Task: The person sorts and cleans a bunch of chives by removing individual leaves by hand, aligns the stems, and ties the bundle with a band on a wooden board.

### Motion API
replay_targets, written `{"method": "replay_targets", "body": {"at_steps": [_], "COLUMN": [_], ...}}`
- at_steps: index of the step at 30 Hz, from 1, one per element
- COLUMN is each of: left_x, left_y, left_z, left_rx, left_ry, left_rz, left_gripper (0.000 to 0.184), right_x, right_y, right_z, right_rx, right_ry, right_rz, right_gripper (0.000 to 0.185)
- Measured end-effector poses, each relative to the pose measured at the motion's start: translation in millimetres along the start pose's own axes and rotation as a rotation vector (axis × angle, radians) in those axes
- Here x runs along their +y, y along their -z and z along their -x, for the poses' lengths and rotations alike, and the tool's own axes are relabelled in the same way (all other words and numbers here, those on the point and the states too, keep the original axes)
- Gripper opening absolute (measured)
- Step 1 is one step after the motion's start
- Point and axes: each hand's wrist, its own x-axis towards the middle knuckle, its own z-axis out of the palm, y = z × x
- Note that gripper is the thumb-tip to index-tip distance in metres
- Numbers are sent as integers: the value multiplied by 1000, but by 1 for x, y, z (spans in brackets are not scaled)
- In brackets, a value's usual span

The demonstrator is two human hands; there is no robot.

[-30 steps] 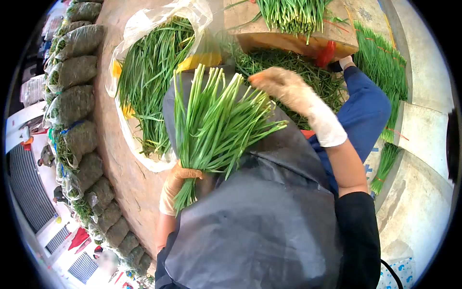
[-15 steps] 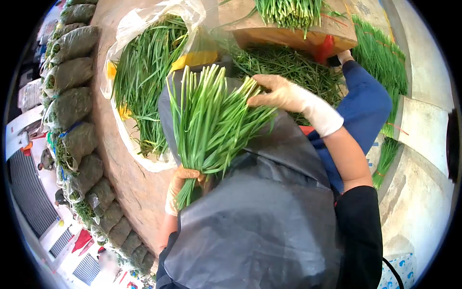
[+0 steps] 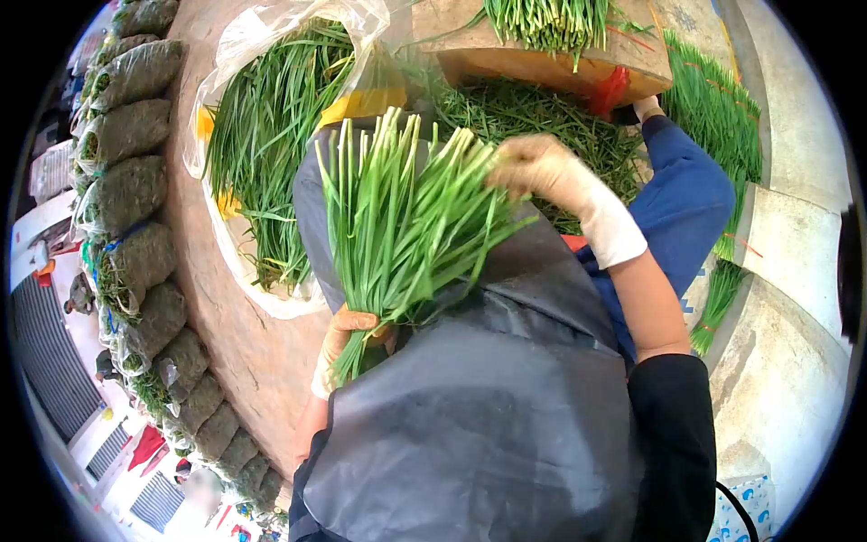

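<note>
A fanned bunch of garlic chives [image 3: 397,217] stands over my lap, its pale cut ends up. Low on the bunch, my gloved left hand [image 3: 348,334] is closed around the narrow leafy end. At the bunch's upper right, my gloved right hand [image 3: 533,172] is beside the pale ends, its fingers bent toward them but smeared by motion. Whether those fingers pinch a stalk cannot be made out. A dark grey apron [image 3: 470,425] covers my lap beneath the bunch.
A plastic bag [image 3: 226,81] of long green leaves stands at left. Ahead, cut chives [image 3: 551,23] lie on a wooden block [image 3: 542,68], with loose leaves [image 3: 524,122] below it. Tied bunches [image 3: 713,108] lie at right. Filled sacks [image 3: 135,190] line the far left.
My right hand has shifted slightly right, and its fingers have bent and blurred. The bunch has spread a little wider at the top; my left hand keeps its grip.
</note>
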Motion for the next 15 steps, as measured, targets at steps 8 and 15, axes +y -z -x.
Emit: {"method": "replay_targets", "body": {"at_steps": [8,15], "left_x": [-4,4], "left_y": [12,11], "left_z": [3,-1], "left_rx": [-101,-92], "left_ry": [-35,39], "left_rz": [70,31], "left_gripper": [57,67], "right_x": [-2,-20], "right_y": [11,-27], "right_z": [-1,-23], "right_rx": [450,59], "right_ry": [477,270], "right_rz": [428,191], "right_gripper": [30,48]}}
